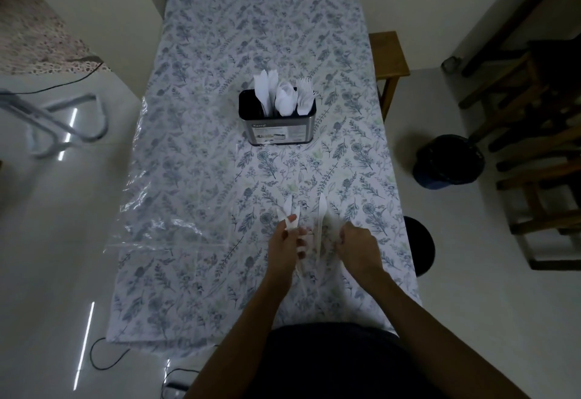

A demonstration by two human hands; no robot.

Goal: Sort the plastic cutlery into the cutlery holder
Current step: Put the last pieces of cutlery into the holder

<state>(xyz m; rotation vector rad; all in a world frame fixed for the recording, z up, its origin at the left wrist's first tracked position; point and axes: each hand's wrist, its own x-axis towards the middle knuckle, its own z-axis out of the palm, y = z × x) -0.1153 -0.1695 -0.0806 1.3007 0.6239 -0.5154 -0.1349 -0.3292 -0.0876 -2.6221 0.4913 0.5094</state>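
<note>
Both hands at near edge, path to holder unobstructed.
We see left hand (284,246) pinching white plastic knives (287,210); right hand (356,246) curled, grip unclear; clear plastic bag (163,210) left of them; steel cutlery holder (278,130) beyond.

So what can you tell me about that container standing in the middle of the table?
The cutlery holder is a dark, oval-cornered upright tub with a shiny metal-looking wall and a paper label on its near side. It stands on the flowered tablecloth, far beyond both hands, touched by neither. White plastic cutlery sticks up from it in three groups: knives at the left, spoons in the middle, forks at the right.
</note>
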